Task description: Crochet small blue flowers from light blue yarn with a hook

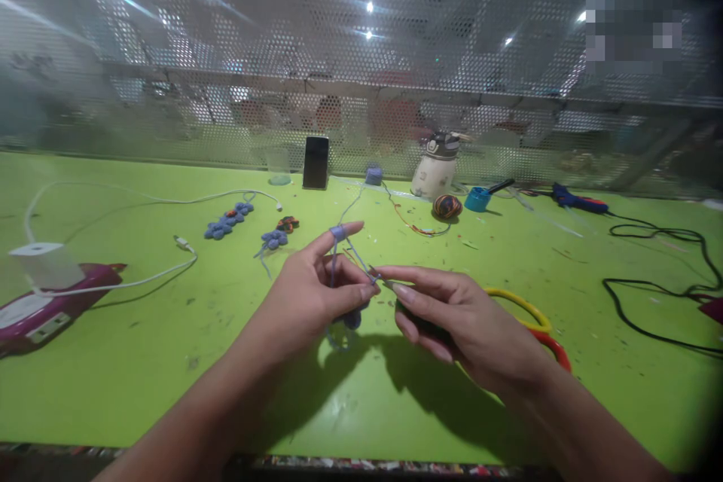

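Note:
My left hand pinches a small purple crochet piece between thumb and fingers, above the green table. Purple yarn is wound around its raised index finger and runs down to the piece. In my right hand is a crochet hook, its tip touching the yarn at the left fingertips. The hook's handle is mostly hidden by the palm. Further off on the table lie finished-looking purple crochet flowers and another purple flower beside an orange-and-black one.
Scissors with yellow and red handles lie partly behind my right wrist. At the back stand a phone, a purple yarn ball, a jug and a dark multicoloured yarn ball. A glue gun lies right, a power strip left.

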Demonstrator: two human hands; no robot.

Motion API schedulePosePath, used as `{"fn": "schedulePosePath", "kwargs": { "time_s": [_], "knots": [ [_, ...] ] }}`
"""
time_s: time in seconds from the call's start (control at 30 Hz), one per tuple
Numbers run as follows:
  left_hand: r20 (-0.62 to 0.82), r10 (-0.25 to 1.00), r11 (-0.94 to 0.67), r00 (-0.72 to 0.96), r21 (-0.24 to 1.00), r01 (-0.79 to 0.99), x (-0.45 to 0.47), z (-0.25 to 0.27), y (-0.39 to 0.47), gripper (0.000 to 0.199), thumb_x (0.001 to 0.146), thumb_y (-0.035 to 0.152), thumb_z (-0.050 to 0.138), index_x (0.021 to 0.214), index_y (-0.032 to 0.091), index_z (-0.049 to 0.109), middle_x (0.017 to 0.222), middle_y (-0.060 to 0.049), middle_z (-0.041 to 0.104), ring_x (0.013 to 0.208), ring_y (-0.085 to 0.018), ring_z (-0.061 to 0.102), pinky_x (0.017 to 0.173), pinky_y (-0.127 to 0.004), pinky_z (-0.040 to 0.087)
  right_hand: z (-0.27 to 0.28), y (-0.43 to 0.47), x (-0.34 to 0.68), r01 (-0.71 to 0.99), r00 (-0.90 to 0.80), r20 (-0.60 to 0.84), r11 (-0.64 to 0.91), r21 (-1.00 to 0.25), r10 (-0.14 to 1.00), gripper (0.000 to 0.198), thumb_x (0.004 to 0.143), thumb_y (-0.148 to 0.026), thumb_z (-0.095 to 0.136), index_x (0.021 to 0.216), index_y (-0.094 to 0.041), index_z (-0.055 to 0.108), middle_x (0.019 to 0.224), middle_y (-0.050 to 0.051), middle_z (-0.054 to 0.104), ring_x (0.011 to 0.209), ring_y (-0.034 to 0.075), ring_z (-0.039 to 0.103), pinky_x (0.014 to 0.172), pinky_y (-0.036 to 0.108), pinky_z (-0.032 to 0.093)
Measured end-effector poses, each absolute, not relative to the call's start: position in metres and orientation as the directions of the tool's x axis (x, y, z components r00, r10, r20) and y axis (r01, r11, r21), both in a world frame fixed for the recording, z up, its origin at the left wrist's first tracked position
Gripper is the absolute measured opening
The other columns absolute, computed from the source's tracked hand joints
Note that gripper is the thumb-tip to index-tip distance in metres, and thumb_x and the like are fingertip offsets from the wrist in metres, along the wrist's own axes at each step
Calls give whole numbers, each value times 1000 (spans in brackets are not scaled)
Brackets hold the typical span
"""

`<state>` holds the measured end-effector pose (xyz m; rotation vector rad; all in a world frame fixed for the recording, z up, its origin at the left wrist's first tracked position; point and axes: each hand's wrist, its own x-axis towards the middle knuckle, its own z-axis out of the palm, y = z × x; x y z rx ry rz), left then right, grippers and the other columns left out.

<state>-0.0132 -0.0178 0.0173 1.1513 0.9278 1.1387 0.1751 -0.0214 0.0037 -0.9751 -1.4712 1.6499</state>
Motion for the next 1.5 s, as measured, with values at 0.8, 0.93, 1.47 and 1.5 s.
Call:
{"fn": "schedulePosePath", "kwargs": {
  "time_s": [0.8,0.93,1.47,1.5],
  "knots": [
    [26,989,14,146,963,-270,-12,20,-24,96,61,18,88,143,9,41,65,2,65,59,-12,55,58,-24,43,-4,-27,163,-37,-340,146,142,-989,929,28,95,-34,57,115,-16,62,61,-4,58,39,4,37,38,17,28],
    [5,985,49,175,951,-305,-17,24,-24,97,58,14,89,143,7,41,64,1,66,59,-11,55,57,-21,42,-1,-25,171,232,-324,377,459,-858,868,25,95,-27,55,115,-15,65,63,-2,58,48,7,45,45,20,37],
    [25,969,36,245,969,-244,-28,20,-18,65,66,16,85,126,13,61,68,2,65,58,-9,55,51,-20,43,14,-24,184,319,-534,437,651,-688,724,21,97,-21,54,88,-15,71,64,0,65,57,8,57,55,19,43],
    [35,965,26,260,973,-227,-27,18,-18,60,68,17,84,124,14,62,68,2,64,59,-9,55,52,-20,44,13,-24,183,313,-529,392,603,-734,753,24,97,-24,53,84,-15,71,64,0,64,55,7,55,53,19,42]
  ]
}}
